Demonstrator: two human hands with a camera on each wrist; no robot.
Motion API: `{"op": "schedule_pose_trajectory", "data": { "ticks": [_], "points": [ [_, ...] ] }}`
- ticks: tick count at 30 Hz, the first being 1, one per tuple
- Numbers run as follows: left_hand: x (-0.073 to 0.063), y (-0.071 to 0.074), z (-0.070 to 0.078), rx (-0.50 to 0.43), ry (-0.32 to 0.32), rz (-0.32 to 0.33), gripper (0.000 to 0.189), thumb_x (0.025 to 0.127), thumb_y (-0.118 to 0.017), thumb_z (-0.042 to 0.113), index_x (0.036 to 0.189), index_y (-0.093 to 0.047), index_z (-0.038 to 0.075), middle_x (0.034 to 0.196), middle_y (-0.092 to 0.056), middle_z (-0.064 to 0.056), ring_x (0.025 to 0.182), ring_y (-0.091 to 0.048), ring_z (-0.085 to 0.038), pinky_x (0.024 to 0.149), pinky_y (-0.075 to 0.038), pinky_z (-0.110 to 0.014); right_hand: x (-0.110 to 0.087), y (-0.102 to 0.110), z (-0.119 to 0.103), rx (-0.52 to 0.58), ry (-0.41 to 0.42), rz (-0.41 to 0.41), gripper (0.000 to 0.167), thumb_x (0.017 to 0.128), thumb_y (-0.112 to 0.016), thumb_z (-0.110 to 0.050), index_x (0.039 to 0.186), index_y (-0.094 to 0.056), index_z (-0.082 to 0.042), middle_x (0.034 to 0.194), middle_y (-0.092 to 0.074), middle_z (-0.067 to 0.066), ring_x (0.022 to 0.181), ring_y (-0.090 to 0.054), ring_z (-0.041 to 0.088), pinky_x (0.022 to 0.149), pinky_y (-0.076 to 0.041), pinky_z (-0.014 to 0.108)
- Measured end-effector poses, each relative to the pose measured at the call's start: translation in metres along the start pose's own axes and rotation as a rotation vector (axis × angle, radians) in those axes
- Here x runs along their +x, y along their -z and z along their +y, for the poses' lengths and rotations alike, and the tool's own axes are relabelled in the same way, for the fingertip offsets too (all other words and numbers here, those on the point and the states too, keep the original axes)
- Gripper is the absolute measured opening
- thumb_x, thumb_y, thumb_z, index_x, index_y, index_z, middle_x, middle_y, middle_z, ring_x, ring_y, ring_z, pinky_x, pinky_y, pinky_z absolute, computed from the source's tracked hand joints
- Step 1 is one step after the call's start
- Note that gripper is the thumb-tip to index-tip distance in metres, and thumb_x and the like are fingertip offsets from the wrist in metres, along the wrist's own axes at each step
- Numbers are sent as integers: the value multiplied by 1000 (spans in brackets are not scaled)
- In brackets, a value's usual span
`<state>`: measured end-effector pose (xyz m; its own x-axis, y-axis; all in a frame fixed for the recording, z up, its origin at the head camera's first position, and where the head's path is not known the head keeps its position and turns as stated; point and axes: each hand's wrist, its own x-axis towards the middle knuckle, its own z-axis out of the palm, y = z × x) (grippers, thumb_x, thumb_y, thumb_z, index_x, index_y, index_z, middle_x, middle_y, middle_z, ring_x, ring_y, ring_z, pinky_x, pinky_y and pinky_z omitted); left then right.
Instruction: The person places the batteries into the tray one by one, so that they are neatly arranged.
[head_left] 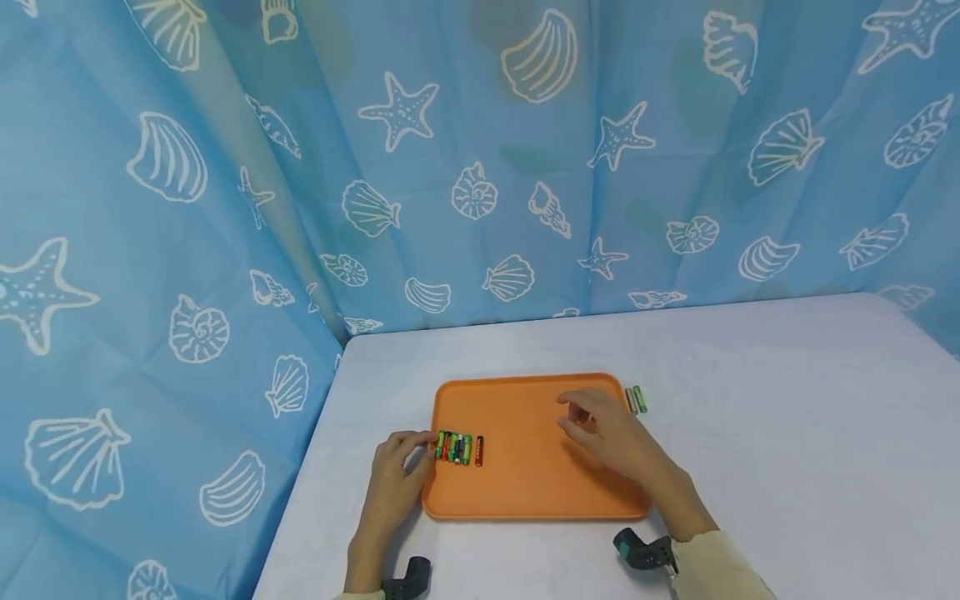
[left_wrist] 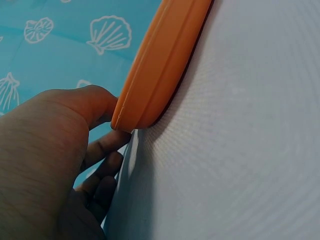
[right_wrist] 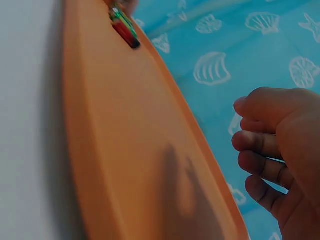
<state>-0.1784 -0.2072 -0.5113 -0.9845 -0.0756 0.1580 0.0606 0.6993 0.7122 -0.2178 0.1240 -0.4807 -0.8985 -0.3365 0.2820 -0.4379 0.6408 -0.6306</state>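
An orange tray (head_left: 525, 492) lies on the white-covered table. Inside its left edge, several small green, red and dark batteries (head_left: 454, 447) stand side by side in a row. One reddish-brown battery (head_left: 479, 451) sits slightly apart on their right. My left hand (head_left: 395, 479) rests at the tray's left rim, fingertips by the leftmost battery; in the left wrist view its thumb touches the tray wall (left_wrist: 155, 65). Whether a fingertip touches a battery is hidden. Over the right part of the tray hovers my right hand (head_left: 607, 429), loosely bent, with nothing seen between thumb and fingers.
Two more batteries (head_left: 635, 400), one of them green, lie on the table just outside the tray's right edge. White cloth (head_left: 787, 433) covers the table. A blue shell-patterned curtain (head_left: 465, 242) hangs behind and to the left.
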Motion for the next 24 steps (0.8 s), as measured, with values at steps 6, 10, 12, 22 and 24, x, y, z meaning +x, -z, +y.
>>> {"op": "schedule_pose_trajectory", "data": {
  "ticks": [6,10,12,22,24],
  "points": [
    [0,0,-1,4,-19,6,22,97,-67,20,118,-72,23,120,-59,1,119,-48,-25,103,-42,-52,-2,18,14,-50,-18,47,34,94,-71,-16,124,-64,-4,91,-54,-4,86,-50,16,74,-51,35],
    [0,0,0,10,1,2,22,97,-67,23,118,-71,26,121,-59,2,121,-47,-24,104,-42,-52,-1,27,18,-92,-15,98,32,92,-72,-14,123,-65,-4,86,-48,-1,85,-45,18,69,-44,34],
    [0,-1,2,5,6,3,22,97,-67,23,118,-71,26,121,-59,2,121,-47,-24,104,-42,-52,-2,30,22,-111,-5,120,32,92,-73,-13,122,-65,-4,85,-46,-1,85,-43,19,69,-41,35],
    [1,1,2,23,15,5,22,97,-67,22,118,-71,25,121,-59,1,122,-47,-26,104,-42,-53,-19,46,57,-162,-41,119,37,92,-71,-14,127,-62,-4,92,-52,2,90,-46,22,75,-41,41],
    [0,1,2,17,17,4,22,97,-66,22,118,-71,25,121,-58,1,122,-47,-26,104,-42,-54,-22,51,66,-173,-48,129,39,91,-73,-13,127,-61,-4,92,-52,2,91,-47,23,75,-42,43]
  ]
}}
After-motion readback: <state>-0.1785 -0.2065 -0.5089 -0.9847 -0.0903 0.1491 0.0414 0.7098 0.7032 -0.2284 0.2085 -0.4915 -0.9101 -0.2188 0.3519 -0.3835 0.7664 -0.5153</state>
